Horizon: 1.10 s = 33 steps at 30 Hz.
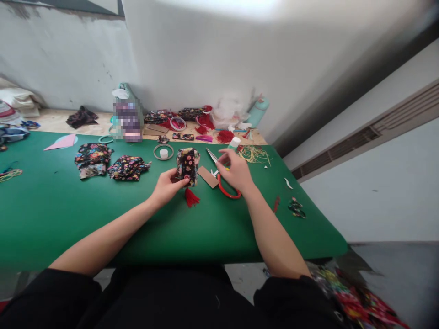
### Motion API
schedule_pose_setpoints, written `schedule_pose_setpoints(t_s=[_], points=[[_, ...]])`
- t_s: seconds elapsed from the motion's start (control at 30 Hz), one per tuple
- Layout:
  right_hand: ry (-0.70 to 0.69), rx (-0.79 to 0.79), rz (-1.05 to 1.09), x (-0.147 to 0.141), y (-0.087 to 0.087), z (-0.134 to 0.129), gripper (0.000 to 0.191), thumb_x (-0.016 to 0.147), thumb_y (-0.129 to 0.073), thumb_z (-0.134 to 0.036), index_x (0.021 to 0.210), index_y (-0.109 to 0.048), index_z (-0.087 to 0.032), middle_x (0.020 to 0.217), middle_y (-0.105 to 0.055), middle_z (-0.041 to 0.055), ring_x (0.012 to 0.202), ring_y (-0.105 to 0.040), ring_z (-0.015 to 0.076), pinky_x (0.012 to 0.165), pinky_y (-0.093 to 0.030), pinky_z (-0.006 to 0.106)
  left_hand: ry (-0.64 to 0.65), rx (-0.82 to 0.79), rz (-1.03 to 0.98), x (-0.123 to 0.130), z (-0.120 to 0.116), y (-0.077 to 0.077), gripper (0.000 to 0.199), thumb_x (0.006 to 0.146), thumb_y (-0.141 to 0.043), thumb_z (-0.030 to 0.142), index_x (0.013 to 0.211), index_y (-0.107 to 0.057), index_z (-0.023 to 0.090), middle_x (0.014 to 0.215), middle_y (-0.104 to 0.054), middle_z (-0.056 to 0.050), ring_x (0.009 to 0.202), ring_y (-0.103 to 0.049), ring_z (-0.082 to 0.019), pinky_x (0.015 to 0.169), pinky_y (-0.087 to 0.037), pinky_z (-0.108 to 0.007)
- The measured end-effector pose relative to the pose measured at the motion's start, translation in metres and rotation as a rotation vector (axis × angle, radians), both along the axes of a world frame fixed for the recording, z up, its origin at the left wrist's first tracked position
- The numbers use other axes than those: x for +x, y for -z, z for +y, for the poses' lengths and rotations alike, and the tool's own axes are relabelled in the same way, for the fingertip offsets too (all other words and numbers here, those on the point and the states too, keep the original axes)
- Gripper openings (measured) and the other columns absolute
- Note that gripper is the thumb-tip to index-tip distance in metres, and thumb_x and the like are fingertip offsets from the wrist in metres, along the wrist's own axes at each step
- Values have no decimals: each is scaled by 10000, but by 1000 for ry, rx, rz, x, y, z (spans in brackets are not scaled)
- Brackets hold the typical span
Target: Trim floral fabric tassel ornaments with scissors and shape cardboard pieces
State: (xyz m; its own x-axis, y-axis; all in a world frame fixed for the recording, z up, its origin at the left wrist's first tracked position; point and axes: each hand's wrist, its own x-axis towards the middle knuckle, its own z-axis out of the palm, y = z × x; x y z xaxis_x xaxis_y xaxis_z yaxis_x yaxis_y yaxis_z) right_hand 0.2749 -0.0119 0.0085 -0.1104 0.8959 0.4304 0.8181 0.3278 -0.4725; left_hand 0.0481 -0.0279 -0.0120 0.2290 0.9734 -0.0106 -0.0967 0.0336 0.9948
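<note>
The left hand point(168, 186) is pinching the lower part of a floral pouch point(188, 165) between thumb and fingers, presenting it above the green table point(68, 205); a red tassel point(192, 198) is hanging below. A light, steady pinch is probably serving best, sparing the fabric creases and leaving the tassel free. The right hand point(236, 170) is poising over the red-handled scissors point(229, 196), loosely curled, thumb parted from fingers; whether it's touching them, I cannot tell. A brown card strip point(207, 177) is lying between pouch and scissors.

Soft even light, white glare high on the wall point(178, 59), stretched blurry edges, pixelated patch point(128, 121) left of centre
</note>
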Motion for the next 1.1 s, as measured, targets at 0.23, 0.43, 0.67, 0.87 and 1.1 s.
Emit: schedule_pose_setpoints(t_s=[0.23, 0.43, 0.67, 0.87, 1.1], points=[[-105, -262, -438, -18, 0, -10, 321, 776, -593, -334, 1045, -521, -173, 1025, -620, 100, 886, -605, 236, 681, -454, 312, -13, 20, 27, -1, 0, 0, 357, 589, -758, 328, 857, -641, 124, 880, -700, -70, 816, -646, -212, 792, -522, -366], [-107, -311, -471, -18, 1, -11, 332, 746, -598, -290, 1033, -514, -144, 1038, -585, 132, 921, -585, 256, 765, -454, 341, -14, -1, 9, -1, 1, 1, 356, 580, -763, 321, 849, -639, 125, 874, -698, -69, 806, -648, -211, 795, -528, -378], [-99, -331, -510, -23, 4, -12, 280, 748, -543, -234, 1007, -525, -131, 1018, -613, 163, 939, -583, 283, 766, -447, 352, -22, 11, 23, -1, 1, -1, 341, 583, -758, 317, 839, -634, 129, 870, -696, -66, 815, -644, -210, 785, -530, -369], [-102, -301, -389, -24, 4, -11, 340, 745, -527, -231, 1066, -511, -120, 1000, -631, 149, 901, -601, 260, 757, -460, 339, -17, 29, 21, -1, 2, 2, 341, 598, -750, 325, 851, -632, 129, 885, -694, -65, 831, -642, -211, 793, -525, -361], [-66, -181, -235, -21, 5, -9, 292, 713, -524, -208, 1000, -507, -157, 964, -615, 113, 853, -594, 232, 751, -464, 332, -34, 12, 11, 0, 1, -1, 353, 576, -762, 323, 840, -628, 130, 877, -697, -64, 824, -642, -212, 792, -530, -371]])
